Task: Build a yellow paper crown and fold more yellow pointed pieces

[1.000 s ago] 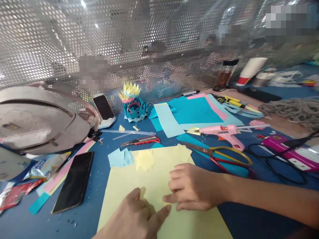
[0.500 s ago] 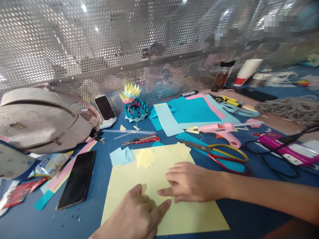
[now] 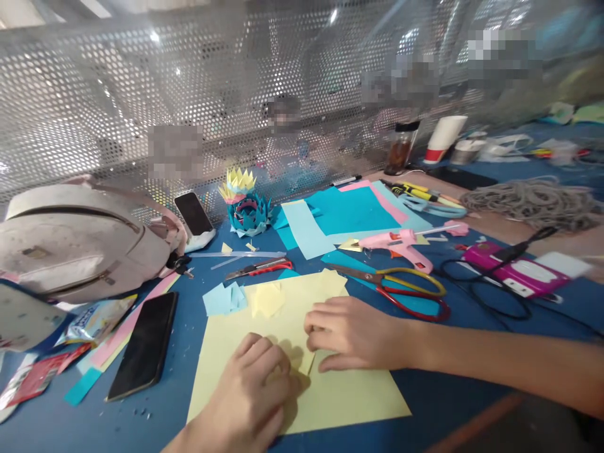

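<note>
Perforated metal screening (image 3: 141,94) backs the blue table (image 3: 448,415) I'm watching, and the top is crowded with craft stuff. Both hands rest on a yellow sheet (image 3: 349,396) lying flat near the front edge. My left hand (image 3: 250,390) is curled, its fingers bent down onto the sheet, and my right hand (image 3: 353,333) lies just beside it with fingers half folded; between them a small flap of the sheet stands lifted, pinched by both. I cannot tell exactly which fingertips grip it.

Just past the sheet's far edge lie yellow squares (image 3: 267,299) and pale blue squares (image 3: 221,299). Red-handled scissors (image 3: 401,289) sit to the right of the right hand, a pink glue gun (image 3: 401,242) beyond them. A cutter (image 3: 259,268) lies behind the squares, and a paper flower (image 3: 245,204) stands near the screen. To the left I see a black phone (image 3: 144,346) flat on the table and a grey bag (image 3: 80,239) behind it.
</note>
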